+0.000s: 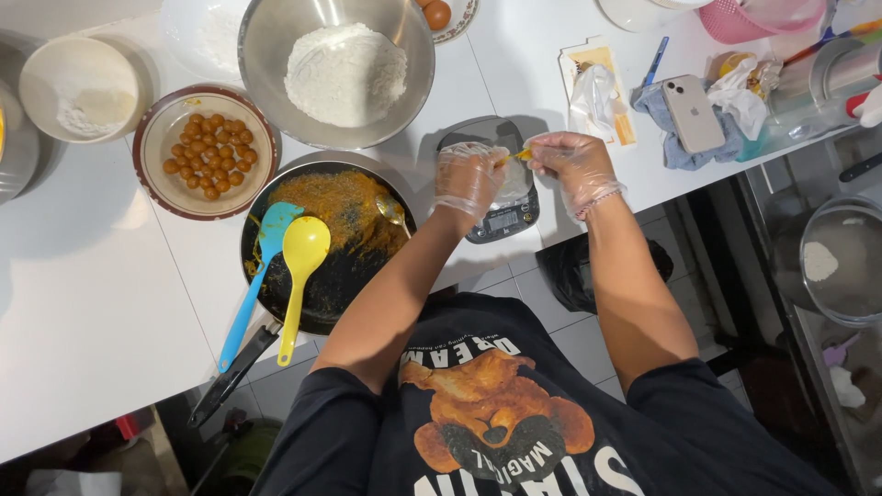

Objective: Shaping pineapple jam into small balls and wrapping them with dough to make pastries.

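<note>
Both forearms reach forward from the body, bare to the wrist, elbows bent and tucked in. Both hands wear thin clear plastic gloves and meet above the small grey digital kitchen scale (501, 188) at the near edge of the white table (92, 276).

Left hand (467, 176): fingers curled in, closed around something pale; what sits in the palm cannot be told through the glove. Right hand (571, 165): fingers pinched shut on a small yellow-orange piece (522, 154) held between the two hands, just above the scale. The piece is thin and bright, its shape too small to read.

Things about, largest first. Large steel mixing bowl (266, 55) with a mound of white flour, at the far side of the table. Black frying pan (317, 294) just left of the left forearm, holding dry orange-brown crumbly filling, with a metal spoon (393, 213) resting in it. A blue plastic spatula (257, 276) and a yellow plastic spoon (299, 276) lie across the pan, handles toward the body. Round brown-rimmed ceramic bowl (156, 179) left of the pan, filled with small orange balls. White smartphone (693, 112) lies on a blue cloth, right of the hands.
</note>
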